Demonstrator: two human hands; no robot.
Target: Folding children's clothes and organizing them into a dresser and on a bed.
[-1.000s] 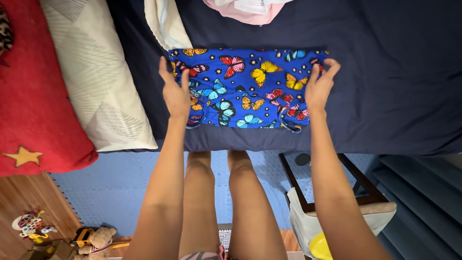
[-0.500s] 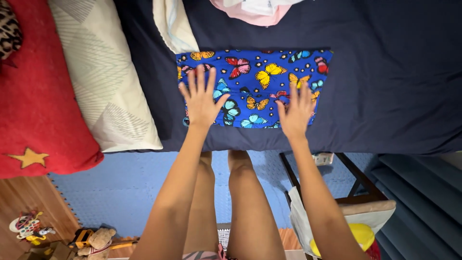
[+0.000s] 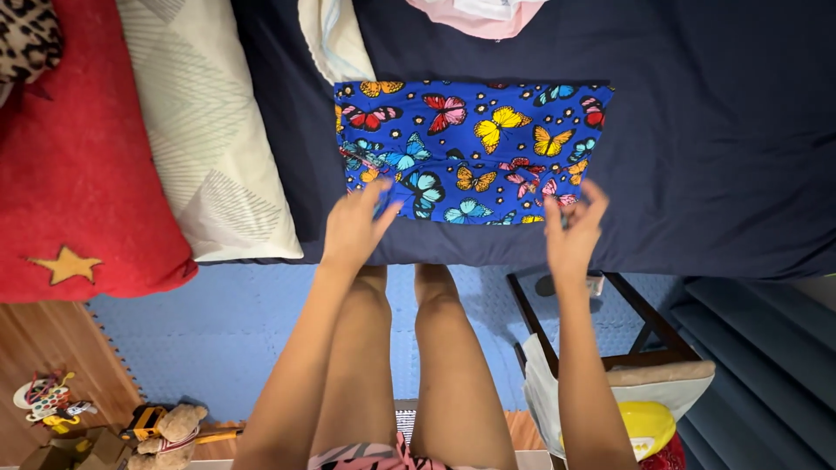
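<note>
The blue butterfly-print garment (image 3: 470, 152) lies flat as a folded rectangle on the dark navy bed (image 3: 714, 165), its near edge close to the mattress edge, apparently so both hands can reach it squarely. The left hand (image 3: 353, 228) sits at the near left corner and the right hand (image 3: 572, 233) at the near right corner, fingers spread and gripping nothing, though contact with the cloth cannot be confirmed. A pink garment (image 3: 475, 13) is cut off at the top; the cream pillow (image 3: 205, 130) lies left.
</note>
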